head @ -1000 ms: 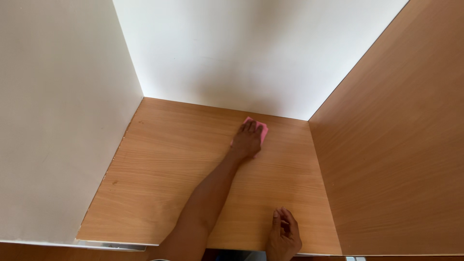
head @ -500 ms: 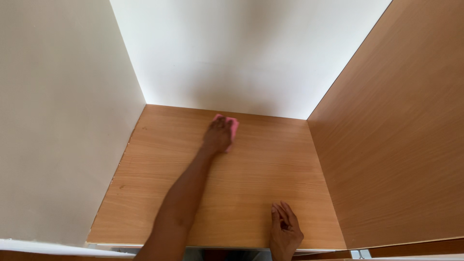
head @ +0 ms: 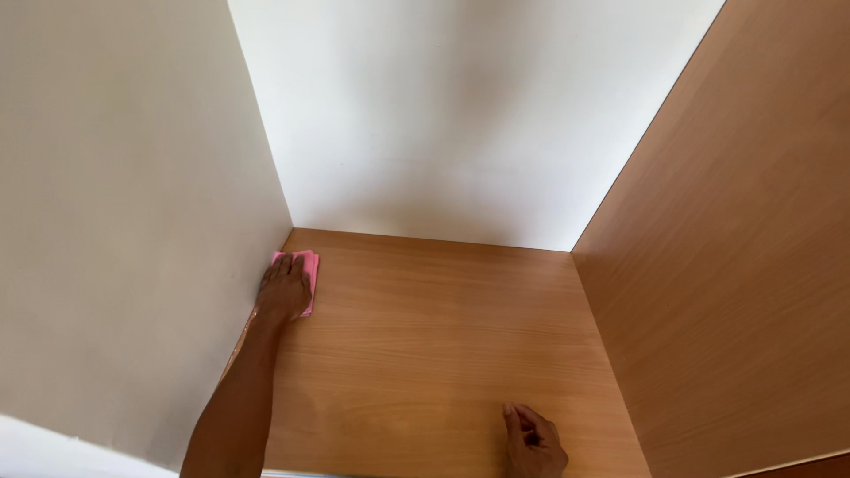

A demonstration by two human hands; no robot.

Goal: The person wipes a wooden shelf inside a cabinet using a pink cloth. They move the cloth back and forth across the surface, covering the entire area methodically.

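Observation:
My left hand [head: 283, 290] presses flat on a pink cloth [head: 305, 265] lying on the wooden shelf board [head: 443, 336], right against the white left wall near the back left corner. The cloth shows past my fingers at its far and right edges. My left arm stretches from the bottom edge up to it. My right hand [head: 531, 440] rests on the shelf board near its front edge, fingers curled, holding nothing.
A white back wall [head: 460, 115] and a white left wall [head: 124, 212] close the space. A wooden side panel [head: 735, 265] rises on the right. The shelf's front edge runs along the bottom of the view.
My left hand has slid the pink cloth leftward across the board, from near the back right to the back left by the wall. My right hand stays at the front edge.

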